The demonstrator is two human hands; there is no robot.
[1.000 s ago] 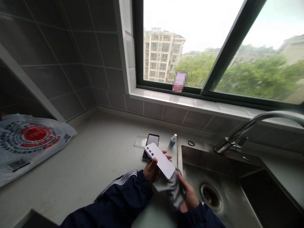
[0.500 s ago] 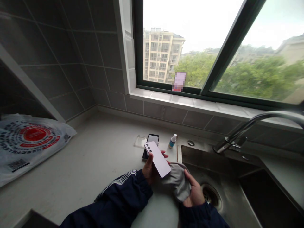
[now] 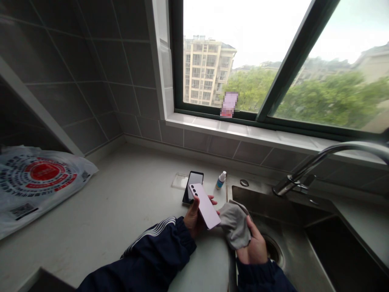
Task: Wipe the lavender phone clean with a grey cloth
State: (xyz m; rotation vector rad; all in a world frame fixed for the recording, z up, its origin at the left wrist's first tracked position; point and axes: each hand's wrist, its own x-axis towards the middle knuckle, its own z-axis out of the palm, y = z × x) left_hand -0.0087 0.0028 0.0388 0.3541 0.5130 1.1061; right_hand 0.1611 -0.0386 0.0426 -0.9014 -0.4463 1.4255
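Note:
A pale pink smartphone [image 3: 206, 207] lies tilted in my left hand [image 3: 192, 217], its back with the camera lenses facing up. My thumb grips one long edge and the fingertips show past the other. A crumpled grey cloth [image 3: 235, 225] is held in my right hand [image 3: 254, 245], just right of the phone's lower end, over the sink's left edge. Behind the held phone, a second, dark-framed phone [image 3: 196, 177] rests on the counter, partly covered from view. It overlaps a clear phone case [image 3: 179, 181]. A small spray bottle [image 3: 221, 180] with a white cap and blue label stands to the right.
A steel sink [image 3: 299, 231] with a drain is on the right, under a curved chrome faucet [image 3: 306, 170]. A printed white plastic bag [image 3: 42, 178] lies on the counter [image 3: 130, 182] at the left. A window with a tiled sill [image 3: 212, 123] is behind.
My right hand with the cloth has moved right, away from the phone. The held phone has shifted slightly right and down with my left hand.

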